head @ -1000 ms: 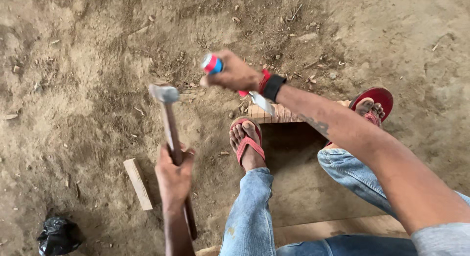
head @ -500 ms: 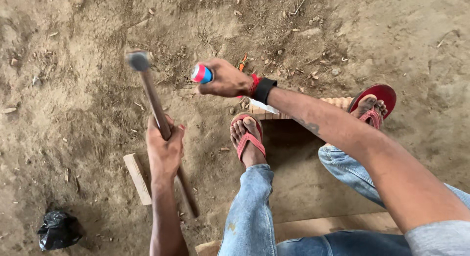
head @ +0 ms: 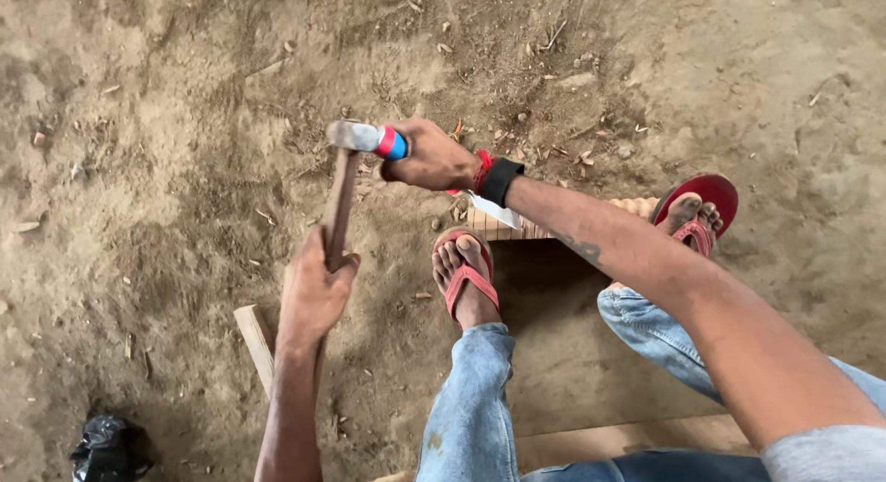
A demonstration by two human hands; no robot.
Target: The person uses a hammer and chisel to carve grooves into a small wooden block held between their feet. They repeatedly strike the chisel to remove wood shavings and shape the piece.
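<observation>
— What is seen under the work?

— Bare dirt ground (head: 166, 168) is seen, with a wooden board (head: 591, 353) at the lower right edge, pinned under two feet in red sandals (head: 466, 284).

— How are the hands placed?

— A hammer (head: 340, 205) is gripped around its wooden handle by the left hand (head: 314, 293). A chisel (head: 369, 138), with red and blue bands at its end, is closed in the right hand (head: 429, 157).

— Which way does each lie?

— The hammer's handle is held upright, running up from the left hand; its head is met by the chisel's end just above and right of that hand. The chisel's long axis is laid crosswise, almost level, pointing left from the right hand. Whether the two are touching cannot be told. The chisel is held over dirt, well left of the board's top edge.
</observation>
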